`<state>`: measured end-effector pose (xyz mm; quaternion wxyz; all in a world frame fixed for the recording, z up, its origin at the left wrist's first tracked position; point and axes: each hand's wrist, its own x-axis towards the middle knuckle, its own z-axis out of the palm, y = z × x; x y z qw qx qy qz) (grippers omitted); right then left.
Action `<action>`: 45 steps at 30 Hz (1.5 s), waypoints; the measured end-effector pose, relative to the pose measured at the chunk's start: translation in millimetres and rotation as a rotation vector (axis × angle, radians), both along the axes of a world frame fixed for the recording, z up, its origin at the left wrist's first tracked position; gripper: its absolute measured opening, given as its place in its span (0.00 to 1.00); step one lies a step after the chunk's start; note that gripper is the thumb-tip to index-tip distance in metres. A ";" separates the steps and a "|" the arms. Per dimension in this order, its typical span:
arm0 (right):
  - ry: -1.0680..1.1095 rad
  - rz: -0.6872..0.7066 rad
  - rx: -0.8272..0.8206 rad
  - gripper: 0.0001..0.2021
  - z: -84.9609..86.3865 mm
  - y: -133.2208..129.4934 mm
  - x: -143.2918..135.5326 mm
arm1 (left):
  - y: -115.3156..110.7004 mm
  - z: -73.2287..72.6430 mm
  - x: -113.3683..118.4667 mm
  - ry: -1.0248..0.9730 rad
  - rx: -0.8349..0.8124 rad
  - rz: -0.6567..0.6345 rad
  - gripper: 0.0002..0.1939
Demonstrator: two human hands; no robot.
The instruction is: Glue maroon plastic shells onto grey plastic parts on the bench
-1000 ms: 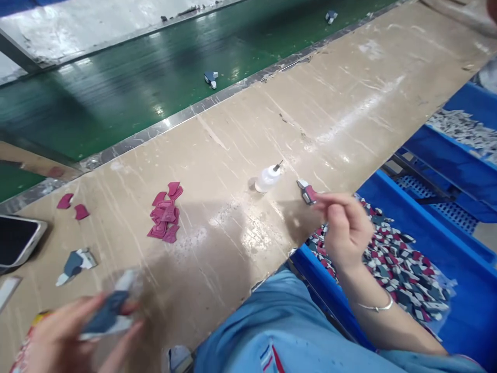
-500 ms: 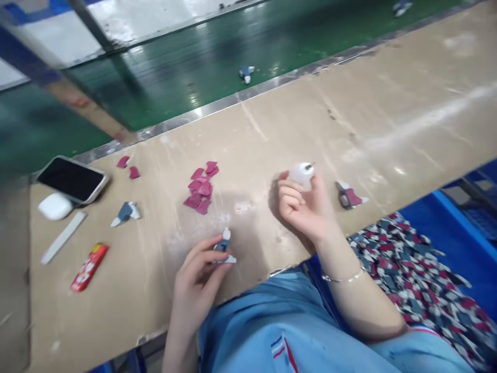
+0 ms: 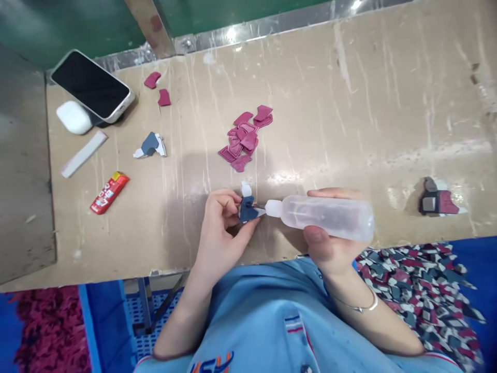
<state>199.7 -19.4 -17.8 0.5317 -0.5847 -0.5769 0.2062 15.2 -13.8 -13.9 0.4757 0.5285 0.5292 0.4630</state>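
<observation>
Between the fingertips of my left hand (image 3: 225, 228) is a small dark blue and white moulded piece (image 3: 247, 208), held just above the table. My right hand (image 3: 334, 248) grips a translucent squeeze bottle (image 3: 330, 215) lying nearly level, its thin dark nozzle pointing left. The nozzle tip reaches the blue part of the piece; whether it touches cannot be made out. Beyond my hands lies a loose pile of maroon pieces (image 3: 243, 137). A joined piece with a maroon part (image 3: 438, 197) rests on the table at the right.
At the left of the table (image 3: 310, 129) are a phone (image 3: 91, 85), a white case (image 3: 73, 117), a pale strip (image 3: 84, 154), a red packet (image 3: 109, 192) and a blue-white piece (image 3: 150, 145). Blue bins of parts (image 3: 419, 290) and maroon pieces (image 3: 50, 326) sit below the front edge.
The bottle has swung from upright to nearly level and come left to the piece in my left hand. My view has tilted down, showing the bin at the lower left.
</observation>
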 end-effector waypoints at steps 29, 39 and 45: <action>-0.206 0.086 0.088 0.19 6.6 -9.0 0.6 | -2.0 0.0 1.7 -0.075 -0.042 -0.006 0.21; -0.143 0.031 0.085 0.16 8.8 -6.5 -5.6 | -0.2 2.6 0.3 -0.059 -0.076 -0.003 0.21; -0.137 0.062 -0.051 0.21 9.1 -11.5 5.7 | -0.4 1.7 -0.1 -0.062 -0.065 -0.006 0.20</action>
